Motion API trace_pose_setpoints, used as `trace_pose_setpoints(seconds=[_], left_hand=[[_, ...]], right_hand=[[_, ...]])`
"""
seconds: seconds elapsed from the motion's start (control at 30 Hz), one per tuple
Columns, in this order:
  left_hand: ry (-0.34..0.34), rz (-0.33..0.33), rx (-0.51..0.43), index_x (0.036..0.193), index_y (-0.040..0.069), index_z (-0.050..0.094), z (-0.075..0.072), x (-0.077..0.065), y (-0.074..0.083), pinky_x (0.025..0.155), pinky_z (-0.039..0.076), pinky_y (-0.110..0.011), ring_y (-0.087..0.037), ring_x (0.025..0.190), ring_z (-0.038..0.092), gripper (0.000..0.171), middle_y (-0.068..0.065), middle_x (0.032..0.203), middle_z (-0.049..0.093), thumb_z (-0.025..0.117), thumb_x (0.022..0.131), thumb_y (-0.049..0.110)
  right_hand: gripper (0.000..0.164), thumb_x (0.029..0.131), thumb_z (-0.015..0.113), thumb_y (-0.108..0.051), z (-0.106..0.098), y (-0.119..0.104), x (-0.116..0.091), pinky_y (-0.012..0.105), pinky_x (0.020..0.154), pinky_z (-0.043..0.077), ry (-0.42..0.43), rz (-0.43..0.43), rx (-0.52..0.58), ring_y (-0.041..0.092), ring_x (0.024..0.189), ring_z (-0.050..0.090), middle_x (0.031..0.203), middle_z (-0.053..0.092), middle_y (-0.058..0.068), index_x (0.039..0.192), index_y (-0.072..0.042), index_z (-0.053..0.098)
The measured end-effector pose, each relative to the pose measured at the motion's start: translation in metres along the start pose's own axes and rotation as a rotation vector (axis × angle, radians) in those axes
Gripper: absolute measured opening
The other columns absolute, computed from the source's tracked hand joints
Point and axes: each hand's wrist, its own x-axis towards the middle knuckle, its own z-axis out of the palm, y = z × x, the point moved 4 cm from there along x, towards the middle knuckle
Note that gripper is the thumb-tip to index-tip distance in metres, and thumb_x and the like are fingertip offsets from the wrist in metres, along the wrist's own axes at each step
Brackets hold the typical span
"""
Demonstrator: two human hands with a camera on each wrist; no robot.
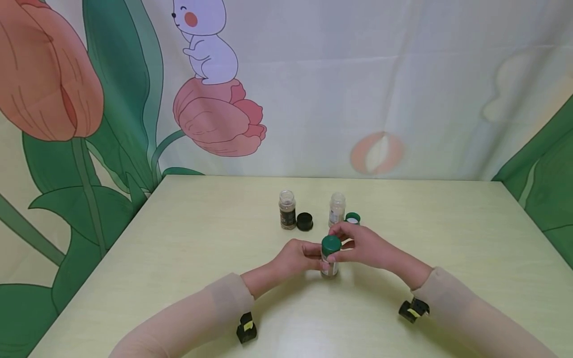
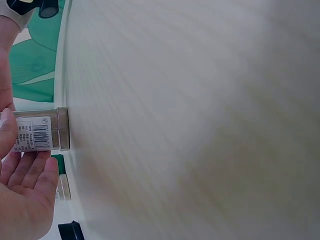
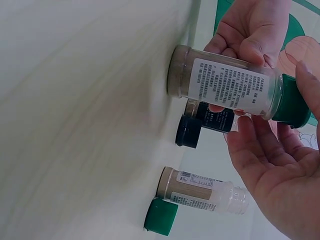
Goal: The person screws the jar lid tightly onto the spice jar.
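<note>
A spice jar [image 1: 330, 270] stands upright in front of me, with a green cap [image 1: 331, 243] on top and a white label [image 3: 229, 85] on its clear side. Brownish contents show through its base. My left hand [image 1: 293, 261] grips the jar's body between thumb and fingers. At the cap, my right hand [image 1: 367, 246] has its thumb and fingers around the green rim. Whether the jar's base touches the table cannot be told.
Behind the hands stand two uncapped jars: a dark-labelled jar [image 1: 287, 214] with a black cap [image 1: 305, 222] beside it, and a pale-labelled jar [image 1: 336, 209] with a loose green cap [image 1: 353, 218] at its right. A printed curtain [image 1: 313, 114] hangs behind the table [image 1: 201, 219].
</note>
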Motion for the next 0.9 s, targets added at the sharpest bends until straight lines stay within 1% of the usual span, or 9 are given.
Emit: trace_pose_setpoints(seconds=[0.07, 0.13, 0.3, 0.37, 0.47, 0.57, 0.63, 0.8, 0.9], left_hand=[[0.000, 0.003, 0.003, 0.126, -0.003, 0.070, 0.000, 0.000, 0.000, 0.095, 0.057, -0.025, -0.031, 0.115, 0.073, 0.037, -0.021, 0.116, 0.074, 0.077, 0.091, 0.007], [0.001, 0.000, 0.008, 0.126, -0.003, 0.071, 0.000, 0.000, 0.000, 0.097, 0.057, -0.027, -0.030, 0.116, 0.073, 0.037, -0.020, 0.117, 0.074, 0.076, 0.091, 0.007], [0.000, -0.006, 0.014, 0.126, -0.002, 0.071, -0.001, 0.000, 0.000, 0.099, 0.057, -0.030, -0.030, 0.116, 0.073, 0.037, -0.020, 0.118, 0.075, 0.076, 0.091, 0.007], [-0.002, -0.005, 0.011, 0.126, -0.003, 0.070, 0.000, 0.000, -0.001, 0.098, 0.058, -0.030, -0.031, 0.116, 0.073, 0.037, -0.020, 0.117, 0.075, 0.077, 0.091, 0.007], [-0.001, 0.000, 0.010, 0.126, -0.003, 0.070, 0.000, 0.000, -0.001, 0.097, 0.058, -0.029, -0.031, 0.116, 0.073, 0.037, -0.020, 0.117, 0.074, 0.077, 0.091, 0.007], [-0.001, 0.004, 0.014, 0.126, -0.002, 0.070, 0.000, 0.000, -0.001, 0.097, 0.058, -0.029, -0.030, 0.116, 0.073, 0.037, -0.020, 0.117, 0.075, 0.077, 0.091, 0.007], [-0.001, 0.006, 0.015, 0.127, -0.002, 0.070, 0.000, 0.000, -0.001, 0.098, 0.057, -0.029, -0.030, 0.116, 0.073, 0.038, -0.020, 0.117, 0.075, 0.077, 0.091, 0.007], [-0.004, 0.001, 0.011, 0.127, -0.002, 0.070, 0.000, -0.001, 0.000, 0.098, 0.057, -0.030, -0.030, 0.116, 0.073, 0.038, -0.020, 0.117, 0.075, 0.076, 0.091, 0.007], [-0.004, 0.003, 0.011, 0.127, -0.002, 0.070, 0.000, -0.001, 0.000, 0.098, 0.058, -0.029, -0.030, 0.115, 0.073, 0.037, -0.020, 0.117, 0.075, 0.076, 0.091, 0.007]], right_hand=[[0.042, 0.089, 0.081, -0.016, 0.000, 0.000, 0.000, 0.046, 0.099, 0.058, -0.005, 0.004, 0.003, 0.031, 0.113, 0.065, 0.116, 0.066, 0.018, 0.119, 0.004, 0.059], [0.047, 0.089, 0.081, -0.017, -0.001, 0.000, -0.001, 0.047, 0.100, 0.057, -0.028, 0.014, 0.002, 0.032, 0.116, 0.064, 0.119, 0.065, 0.018, 0.123, 0.004, 0.058], [0.059, 0.092, 0.078, -0.019, -0.004, 0.002, -0.002, 0.047, 0.102, 0.056, -0.135, 0.019, -0.023, 0.037, 0.126, 0.059, 0.134, 0.062, 0.020, 0.140, 0.004, 0.051], [0.058, 0.094, 0.075, -0.016, -0.006, 0.002, -0.002, 0.044, 0.102, 0.057, -0.171, 0.002, -0.020, 0.038, 0.128, 0.058, 0.136, 0.062, 0.022, 0.143, 0.006, 0.050], [0.053, 0.096, 0.071, -0.012, -0.009, 0.002, -0.002, 0.036, 0.100, 0.058, -0.198, -0.027, -0.004, 0.038, 0.127, 0.059, 0.136, 0.062, 0.024, 0.142, 0.007, 0.052], [0.047, 0.096, 0.070, -0.011, -0.010, 0.001, -0.001, 0.029, 0.097, 0.058, -0.204, -0.043, 0.005, 0.037, 0.125, 0.061, 0.133, 0.064, 0.023, 0.139, 0.005, 0.056], [0.044, 0.096, 0.071, -0.011, -0.011, 0.001, -0.001, 0.028, 0.096, 0.058, -0.197, -0.046, 0.002, 0.034, 0.123, 0.061, 0.131, 0.065, 0.022, 0.136, 0.003, 0.058], [0.038, 0.096, 0.072, -0.012, -0.009, 0.003, 0.000, 0.034, 0.096, 0.059, -0.173, -0.033, -0.016, 0.027, 0.117, 0.062, 0.125, 0.069, 0.018, 0.130, 0.000, 0.063], [0.036, 0.095, 0.072, -0.012, -0.008, 0.003, 0.000, 0.038, 0.097, 0.059, -0.158, -0.012, -0.023, 0.026, 0.116, 0.062, 0.123, 0.069, 0.017, 0.128, 0.000, 0.064]])
